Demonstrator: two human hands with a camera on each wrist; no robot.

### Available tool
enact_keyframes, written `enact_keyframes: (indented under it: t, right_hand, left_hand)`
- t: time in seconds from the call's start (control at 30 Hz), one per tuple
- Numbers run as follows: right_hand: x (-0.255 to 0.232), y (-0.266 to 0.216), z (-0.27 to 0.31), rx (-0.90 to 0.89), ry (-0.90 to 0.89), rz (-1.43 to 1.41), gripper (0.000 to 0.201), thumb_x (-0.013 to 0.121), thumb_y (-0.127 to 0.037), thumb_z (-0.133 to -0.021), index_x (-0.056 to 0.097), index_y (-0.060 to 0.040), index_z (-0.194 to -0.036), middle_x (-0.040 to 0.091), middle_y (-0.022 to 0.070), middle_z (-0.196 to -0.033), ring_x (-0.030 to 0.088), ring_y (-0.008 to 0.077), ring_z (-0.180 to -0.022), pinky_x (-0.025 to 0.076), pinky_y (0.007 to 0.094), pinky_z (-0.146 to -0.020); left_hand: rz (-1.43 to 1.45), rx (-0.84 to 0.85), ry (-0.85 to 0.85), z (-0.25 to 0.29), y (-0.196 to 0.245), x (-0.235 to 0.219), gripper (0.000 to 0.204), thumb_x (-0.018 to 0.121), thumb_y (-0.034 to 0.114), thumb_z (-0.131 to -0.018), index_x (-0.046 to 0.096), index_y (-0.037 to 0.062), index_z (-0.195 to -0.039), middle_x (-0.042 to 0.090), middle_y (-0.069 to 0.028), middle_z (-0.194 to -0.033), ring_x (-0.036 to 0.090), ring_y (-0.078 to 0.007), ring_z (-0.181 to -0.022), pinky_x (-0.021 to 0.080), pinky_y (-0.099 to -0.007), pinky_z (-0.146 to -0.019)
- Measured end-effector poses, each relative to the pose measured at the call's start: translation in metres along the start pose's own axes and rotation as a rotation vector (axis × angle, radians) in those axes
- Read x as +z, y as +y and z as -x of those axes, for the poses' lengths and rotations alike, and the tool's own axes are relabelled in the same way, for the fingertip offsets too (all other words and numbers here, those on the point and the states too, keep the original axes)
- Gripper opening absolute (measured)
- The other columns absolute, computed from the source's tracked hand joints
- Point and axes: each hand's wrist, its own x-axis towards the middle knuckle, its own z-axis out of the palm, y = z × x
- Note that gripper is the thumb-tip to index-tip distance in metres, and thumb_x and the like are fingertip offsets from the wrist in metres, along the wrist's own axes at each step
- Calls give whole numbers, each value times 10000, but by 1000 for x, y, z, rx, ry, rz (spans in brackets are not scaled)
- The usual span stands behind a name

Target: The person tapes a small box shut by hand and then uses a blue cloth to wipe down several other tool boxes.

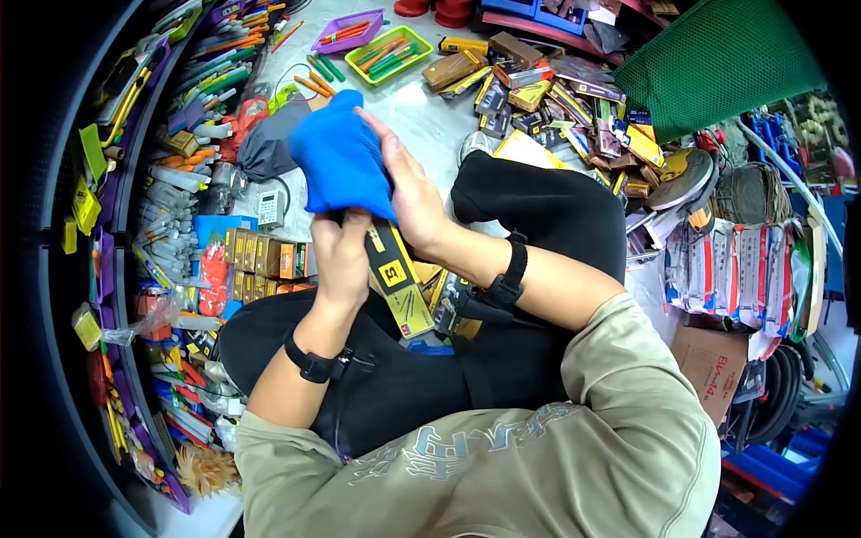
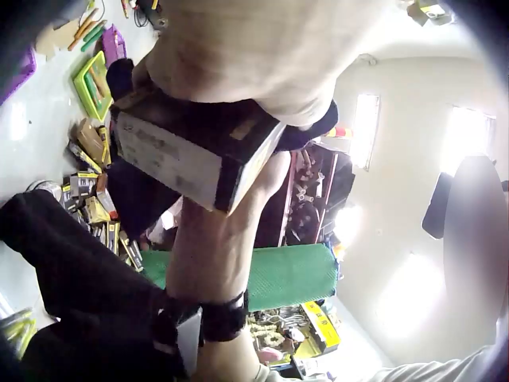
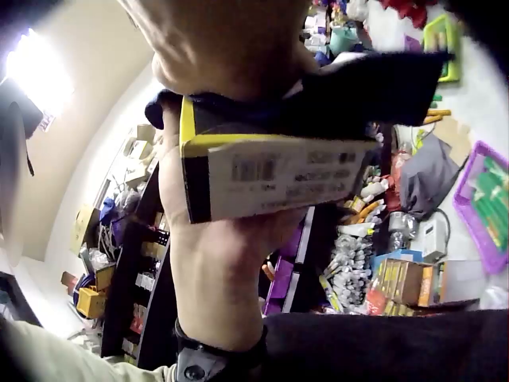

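Note:
A blue cloth [image 1: 341, 157] covers the upper part of a yellow and black box [image 1: 402, 289], whose lower end sticks out below it. The left hand [image 1: 341, 255] grips the box at the cloth's lower edge, thumb on the near side. Along the cloth's right side lies the right hand [image 1: 413, 193], holding it; some of its fingers are hidden behind. In the left wrist view the box [image 2: 171, 159] shows a white label below the left hand [image 2: 254, 48]. The right wrist view shows the box's printed side [image 3: 278, 179] under the right hand [image 3: 231, 48], with dark cloth [image 3: 374, 87] beside it.
Loose boxes [image 1: 538, 99] are heaped beyond the knee. A green tray [image 1: 390, 54] and a purple tray [image 1: 348, 31] hold sticks. Packaged goods [image 1: 175, 224] lie at the left, near several small boxes [image 1: 260, 255]. Green mesh [image 1: 717, 63] stands at the upper right.

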Motion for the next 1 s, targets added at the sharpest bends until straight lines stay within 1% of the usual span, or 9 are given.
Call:
enact_keyframes:
  t: [0.17,0.4,0.57,0.63,0.73,0.83,0.9,0.93,1.0]
  right_hand:
    - [5,27,24,173,49,20,623,291,-465,-1105,300,-28,-1550,466,170,-1477,471,235,-1347,349,329,-1139]
    - [-1,31,32,269,231,153,547,500,-379,-1064,426,-1,-1452,626,166,-1273,603,226,-1151,464,337,-1000]
    - [6,-26,22,619,202,-141,461,413,-382,-1095,603,16,-1230,695,99,-1128,660,143,-959,537,297,-880]
    - [2,-24,20,480,177,-126,429,460,-376,-1070,633,-1,-1187,690,61,-1040,657,110,-831,551,273,-765]
    - [-15,-19,18,214,88,116,408,456,-359,-1091,649,-2,-1136,694,20,-952,631,74,-773,503,228,-702]
    - [-13,-29,13,-4,74,340,265,578,-232,-1036,661,13,-1097,703,65,-972,666,139,-805,511,269,-714]
    - [-13,-25,6,-612,-72,835,242,671,-94,-904,665,19,-1119,685,140,-1054,684,275,-912,532,339,-802]
    - [-6,-23,10,-555,-181,787,365,695,-6,-788,658,14,-1151,649,189,-1128,652,385,-1012,522,397,-887]
    - [1,-22,16,-447,-220,785,366,667,25,-811,661,0,-1176,665,189,-1129,657,381,-1041,516,402,-923]
  left_hand:
    - [-166,59,77,-22,15,-7,478,486,376,-1044,572,-23,-1291,672,-101,-1175,668,-179,-1019,528,-304,-888]
    - [427,-55,107,-22,7,-23,655,375,560,-1038,495,29,-1404,595,-156,-1341,611,-285,-1190,484,-429,-1037]
    - [632,-47,40,-31,37,-26,676,406,610,-1024,502,60,-1404,598,-155,-1345,598,-292,-1211,475,-447,-1043]
    - [427,-65,198,-33,35,-26,566,386,548,-1062,591,52,-1244,678,-73,-1081,651,-181,-974,529,-307,-849]
    - [-218,94,25,-31,39,-43,548,345,529,-1084,576,48,-1211,654,-78,-1056,619,-109,-924,492,-268,-769]
    - [-168,164,343,-36,26,-21,537,386,486,-1083,467,64,-1405,605,-47,-1246,611,-143,-1072,519,-295,-896]
    - [272,17,118,-19,18,-14,600,428,487,-1063,389,74,-1496,512,-109,-1463,522,-243,-1316,416,-406,-1130]
    - [192,-20,105,-12,11,-10,596,442,496,-1048,412,95,-1488,518,-107,-1454,522,-252,-1315,420,-423,-1130]
    - [468,-212,127,-10,6,-10,610,408,543,-1036,441,126,-1481,514,-110,-1465,515,-279,-1332,406,-456,-1143]
